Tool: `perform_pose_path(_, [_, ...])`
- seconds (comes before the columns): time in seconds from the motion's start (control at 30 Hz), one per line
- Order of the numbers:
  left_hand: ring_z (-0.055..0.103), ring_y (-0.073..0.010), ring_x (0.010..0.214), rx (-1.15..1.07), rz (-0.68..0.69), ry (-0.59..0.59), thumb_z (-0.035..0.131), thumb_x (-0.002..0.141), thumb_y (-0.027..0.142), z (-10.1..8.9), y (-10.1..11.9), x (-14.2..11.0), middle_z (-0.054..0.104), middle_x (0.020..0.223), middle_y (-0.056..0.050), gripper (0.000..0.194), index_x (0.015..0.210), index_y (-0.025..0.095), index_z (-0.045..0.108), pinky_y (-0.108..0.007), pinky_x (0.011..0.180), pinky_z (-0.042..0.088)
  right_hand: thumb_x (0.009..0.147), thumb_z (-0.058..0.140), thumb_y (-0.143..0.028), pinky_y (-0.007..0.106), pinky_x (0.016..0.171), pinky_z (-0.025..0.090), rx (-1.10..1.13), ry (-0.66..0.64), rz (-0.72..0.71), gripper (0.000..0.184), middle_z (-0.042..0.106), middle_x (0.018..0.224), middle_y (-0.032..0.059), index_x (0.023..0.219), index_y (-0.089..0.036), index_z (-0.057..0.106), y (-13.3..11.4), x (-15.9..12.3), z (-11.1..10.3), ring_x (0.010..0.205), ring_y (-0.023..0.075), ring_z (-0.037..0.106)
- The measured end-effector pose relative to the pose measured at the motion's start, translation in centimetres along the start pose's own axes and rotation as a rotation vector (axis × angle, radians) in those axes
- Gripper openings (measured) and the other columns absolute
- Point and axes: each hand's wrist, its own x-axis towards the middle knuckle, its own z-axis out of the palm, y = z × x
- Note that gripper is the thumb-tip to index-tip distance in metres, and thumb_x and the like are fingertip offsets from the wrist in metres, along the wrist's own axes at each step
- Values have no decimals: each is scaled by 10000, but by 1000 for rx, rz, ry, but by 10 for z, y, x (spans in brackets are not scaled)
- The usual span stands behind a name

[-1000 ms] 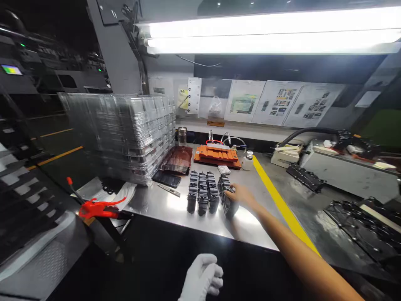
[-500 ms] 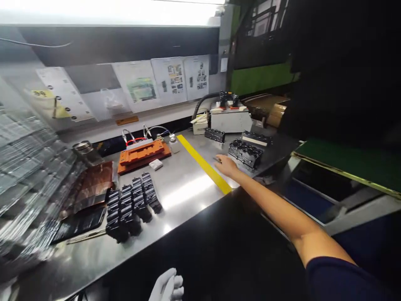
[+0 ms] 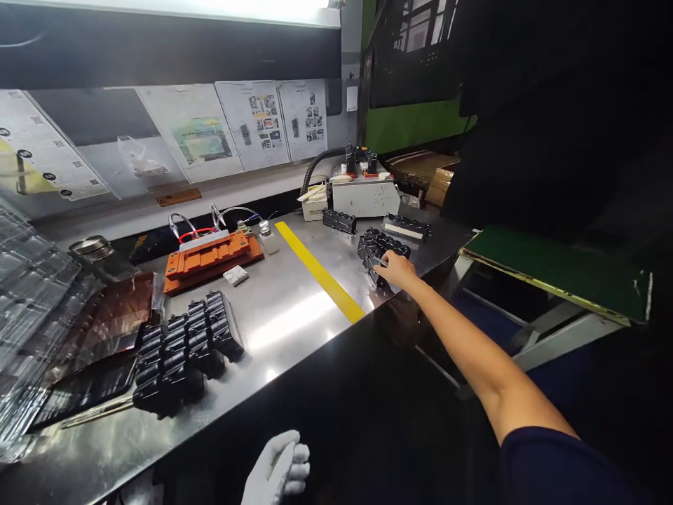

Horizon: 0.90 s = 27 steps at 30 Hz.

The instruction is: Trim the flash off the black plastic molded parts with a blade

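My right hand (image 3: 397, 270) is bare and reaches to the right side of the bench. Its thumb and fingers close on the near end of a black moulded part (image 3: 369, 256) with rounded bumps along it. Against that part lies another black moulded part (image 3: 389, 240), partly behind my hand. Low in the picture, off the bench edge, hangs my left hand (image 3: 278, 466) in a white glove, fingers curled in and nothing visible in them. A row of several similar black parts (image 3: 184, 344) stands on the left of the bench.
Yellow tape (image 3: 318, 270) crosses the metal bench (image 3: 284, 315). An orange fixture (image 3: 210, 256) with hoses and a small bottle (image 3: 267, 238) stand behind. Further right are a grey box (image 3: 365, 198) and a black part (image 3: 339, 221). Clear trays (image 3: 31, 301) stack at left; a green-topped stand (image 3: 562, 270) is right.
My right hand has moved right and forward onto a black part and closed on it. The view has turned slightly right. My left hand stays low, fingers curled.
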Motion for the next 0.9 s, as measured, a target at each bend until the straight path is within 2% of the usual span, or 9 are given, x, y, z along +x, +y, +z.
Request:
perform_pose_path(0.07, [580,-156,576,15,21,-33,872,529,420,4,6,-1,628,665,-42,476,864,157,658,-265,516,415,802,644,-381,282,733,461,70,-74,-64,302,694,909,84,996,-150,638,-16,-14,11,872,224,647])
perform_pose_path(0.13, [582,-158,592,64,87,-19,839,583,429,8,16,1,635,715,-53,497,944,145,651,-262,510,410,822,608,-437,249,658,450,148,-187,-159,319,677,835,45,958,-149,624,-36,-42,29,762,174,623])
perform_pose_path(0.3, [579,-117,635,126,301,109,679,777,457,7,43,14,676,963,-86,630,1291,126,527,-230,532,428,805,642,-489,210,568,407,276,-526,-369,347,596,674,-37,955,-176,624,-81,-150,76,616,114,547])
perform_pose_path(0.4, [638,-153,771,230,427,150,595,850,463,-1,48,17,701,1053,-94,540,1280,137,572,-255,649,492,781,684,-488,207,559,374,342,-785,-534,342,573,660,-43,900,-173,621,-101,-193,83,604,103,517])
perform_pose_path(0.47, [663,-192,891,271,464,148,593,857,460,-8,46,13,722,1063,-83,481,1214,140,632,-279,771,516,801,670,-516,216,577,366,323,-873,-654,347,585,684,-32,853,-176,624,-112,-200,81,631,110,524])
perform_pose_path(0.53, [680,-207,879,283,433,145,592,859,474,-16,41,8,744,1014,-67,489,1217,144,644,-298,799,526,877,583,-523,226,608,380,266,-798,-707,339,620,737,-17,887,-187,626,-122,-193,80,677,126,558])
perform_pose_path(0.63, [691,-205,773,275,379,147,582,863,491,-27,31,0,755,896,-46,558,1304,149,601,-307,739,543,997,394,-403,248,645,396,111,-536,-740,284,669,809,13,1027,-195,584,-135,-177,85,726,153,607])
perform_pose_path(0.7, [685,-203,748,274,371,162,582,862,490,-31,26,-4,746,834,-39,578,1324,142,592,-304,714,545,1008,359,-329,267,664,390,21,-431,-770,253,680,833,39,1032,-191,569,-140,-171,93,746,176,616])
perform_pose_path(0.9, [673,-202,802,259,351,149,603,847,473,-37,26,-14,736,839,-33,562,1297,138,626,-284,730,538,975,448,-328,265,699,368,-81,-361,-880,212,679,929,69,901,-200,600,-144,-177,111,838,189,612])
